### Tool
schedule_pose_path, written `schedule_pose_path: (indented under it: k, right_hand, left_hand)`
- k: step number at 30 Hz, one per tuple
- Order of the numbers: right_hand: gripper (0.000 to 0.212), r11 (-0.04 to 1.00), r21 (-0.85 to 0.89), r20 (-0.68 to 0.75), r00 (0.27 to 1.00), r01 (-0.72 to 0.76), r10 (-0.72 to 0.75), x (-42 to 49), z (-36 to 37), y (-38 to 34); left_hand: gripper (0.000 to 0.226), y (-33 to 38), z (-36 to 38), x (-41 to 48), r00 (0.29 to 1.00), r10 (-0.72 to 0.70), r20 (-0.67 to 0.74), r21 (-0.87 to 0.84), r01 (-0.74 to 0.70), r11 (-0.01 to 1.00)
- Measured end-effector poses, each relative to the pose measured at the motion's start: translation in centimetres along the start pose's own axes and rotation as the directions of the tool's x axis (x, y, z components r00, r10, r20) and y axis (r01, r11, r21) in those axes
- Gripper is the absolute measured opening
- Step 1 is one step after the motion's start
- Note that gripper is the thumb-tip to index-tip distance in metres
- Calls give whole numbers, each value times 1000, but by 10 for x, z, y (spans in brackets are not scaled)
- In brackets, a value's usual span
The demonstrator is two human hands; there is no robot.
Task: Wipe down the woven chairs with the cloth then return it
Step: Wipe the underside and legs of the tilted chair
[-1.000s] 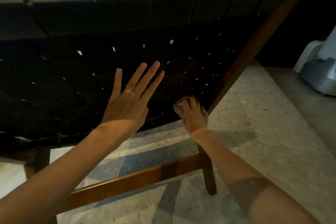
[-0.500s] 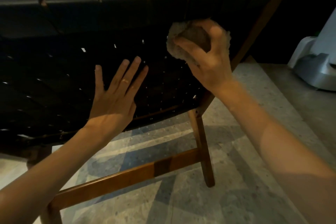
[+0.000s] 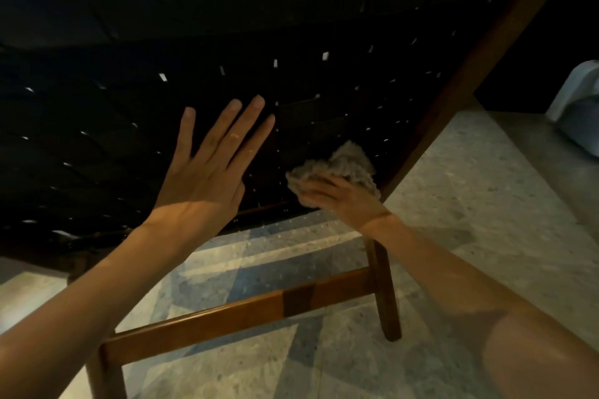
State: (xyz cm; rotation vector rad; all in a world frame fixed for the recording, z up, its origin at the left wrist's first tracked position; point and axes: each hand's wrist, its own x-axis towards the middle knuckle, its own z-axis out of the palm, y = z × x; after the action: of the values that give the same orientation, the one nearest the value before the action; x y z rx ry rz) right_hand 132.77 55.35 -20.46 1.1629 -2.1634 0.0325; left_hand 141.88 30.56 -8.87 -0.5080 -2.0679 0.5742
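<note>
The left hand (image 3: 207,178) lies flat on the black woven chair (image 3: 129,107). Its fingers are straight and spread apart, and it holds nothing. The right hand (image 3: 340,201) holds the fluffy cloth (image 3: 346,165). Its fingers bend over the bunched cloth and press it on the weave. The picture is a bit blurry there.

The cloth is low on the chair back, near the bottom edge. It is just beside the brown wooden side rail (image 3: 470,81) on the right. The two hands are near each other but do not touch.

Below the weave, a wooden bar (image 3: 243,314) runs across to a chair leg (image 3: 385,295). Speckled stone floor (image 3: 470,204) lies open to the right of the chair. A pale rounded thing (image 3: 580,107) sits at the far right edge, well apart from the hands.
</note>
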Motion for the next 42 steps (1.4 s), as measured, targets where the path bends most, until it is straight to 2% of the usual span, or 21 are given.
schedule_pose_path:
  k: [2, 4, 7, 9, 10, 12, 14, 16, 19, 21, 26, 28, 32, 36, 42]
  right_hand:
    - [59, 997, 64, 139, 989, -51, 42, -10, 9, -6]
    - [58, 991, 108, 179, 982, -80, 60, -8, 10, -9]
    - [46, 998, -16, 177, 982, 62, -58, -2, -10, -11]
    - [51, 988, -30, 114, 983, 151, -146, 1, -35, -18]
    - [49, 979, -57, 40, 981, 194, -192, 4, -49, -21]
    - [44, 976, -160, -186, 966, 149, -178, 17, -81, -29]
    - [44, 980, -141, -451, 872, 144, -193, 41, -117, -27]
    - [48, 980, -152, -609, 769, 127, -194, 68, -146, -23]
    - [47, 969, -244, -696, 689, 41, -204, 95, -163, -17]
    - [50, 927, -366, -726, 648, -83, -229, 104, -159, -14]
    - [55, 888, -378, -780, 607, -263, -153, 110, -145, -17]
    - [53, 887, -378, -784, 602, -265, -154, 108, -142, -19]
    - [45, 919, -334, -755, 643, -209, -129, 111, -140, -20]
    - [38, 942, -265, -800, 593, -208, -94, 120, -135, -21]
    - [37, 840, -510, -682, 682, -184, -265, 120, -106, -19]
  left_hand:
    - [81, -1, 1, 0, 1000, 7, -5, -12, -7, 1000]
    - [85, -2, 1, 0, 1000, -7, 19, -79, 9, 997]
    - [81, -4, -2, -2, 999, 31, 19, -5, -31, 999]
    - [80, -6, -5, -4, 1000, 21, 19, -7, -21, 1000]
    - [81, -7, -7, -6, 1000, 7, 17, -11, -7, 1000]
    - [82, -12, -10, -11, 999, -41, 10, -4, 41, 999]
    - [82, -17, -14, -17, 996, -89, 9, -36, 90, 995]
    - [83, -21, -18, -21, 989, -146, 11, -101, 146, 984]
    - [85, -23, -27, -22, 980, -199, 18, -139, 199, 970]
    - [86, -25, -30, -24, 977, -210, 21, -148, 211, 966]
    - [88, -29, -28, -31, 978, -207, 36, -140, 210, 968]
    - [87, -31, -26, -34, 980, -198, 32, -131, 200, 971]
    - [85, -32, -19, -34, 979, -203, 22, -109, 204, 973]
    - [79, -31, -12, -32, 978, -209, 9, -75, 209, 975]
    - [76, -30, -8, -35, 981, -192, -5, -88, 191, 978]
